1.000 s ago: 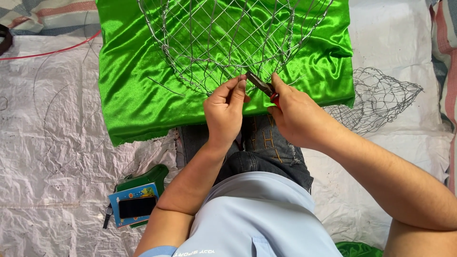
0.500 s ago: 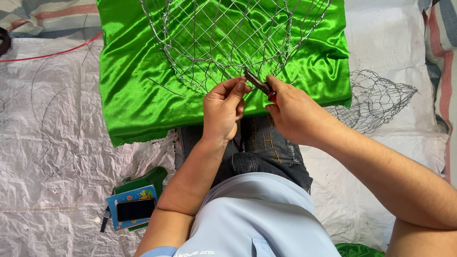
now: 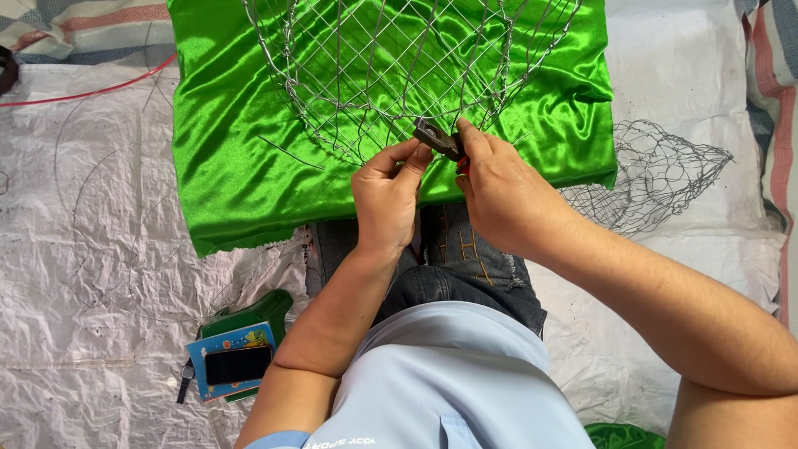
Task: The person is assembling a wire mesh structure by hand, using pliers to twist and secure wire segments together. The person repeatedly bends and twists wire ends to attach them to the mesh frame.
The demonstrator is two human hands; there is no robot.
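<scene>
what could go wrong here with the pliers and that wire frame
The left hand pinches the wire right beside the pliers held by the right hand, so a slip could nip a fingertip. Bare wire ends on the wire frame may scratch skin or snag the green satin cloth beneath it.

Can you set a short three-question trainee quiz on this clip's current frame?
1. True or false: the right hand holds pliers at the rim of the wire basket.
2. What lies under the basket? A) green cloth B) a wooden board C) a red towel
3. Fill in: the left hand pinches the basket's wire with its ____.

Key: 1 true. 2 A. 3 fingertips.
</scene>
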